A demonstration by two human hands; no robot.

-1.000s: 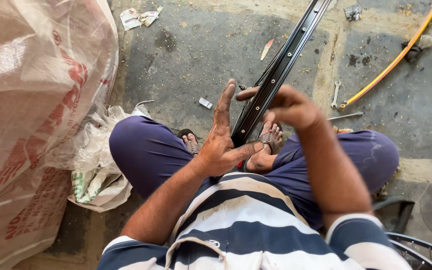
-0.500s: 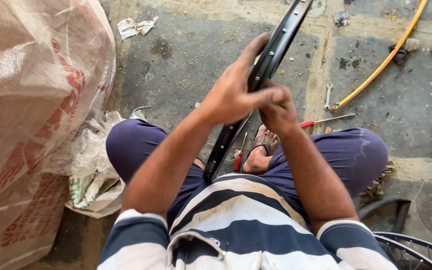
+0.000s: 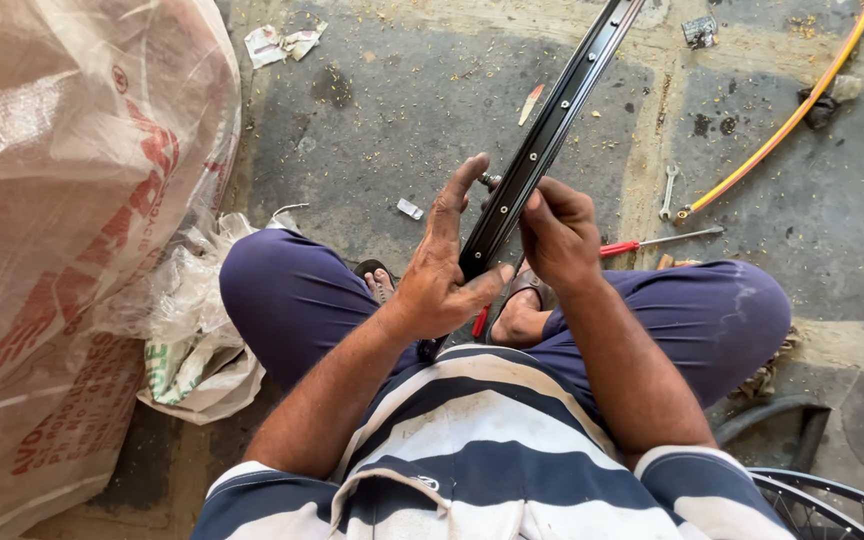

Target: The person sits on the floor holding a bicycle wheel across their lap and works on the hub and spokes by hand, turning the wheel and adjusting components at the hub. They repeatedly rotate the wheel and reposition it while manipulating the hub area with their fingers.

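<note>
At mid-frame the left hand (image 3: pixel 442 280) cradled the black rim (image 3: pixel 542 150) — fingers spread, thumb underneath — while the right hand (image 3: pixel 557 235) pinched closed against its edge.

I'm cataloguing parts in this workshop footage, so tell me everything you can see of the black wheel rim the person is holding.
The black wheel rim looks like dark painted metal, a narrow curved channel with a row of small spoke holes along its inner face. It has no spokes or tyre. It runs tilted from the person's lap up and away past the top edge of the view. The left hand supports it from the left, thumb under the edge; the right hand pinches its other side. A small metal piece sits at one hole by the left fingers.
</note>
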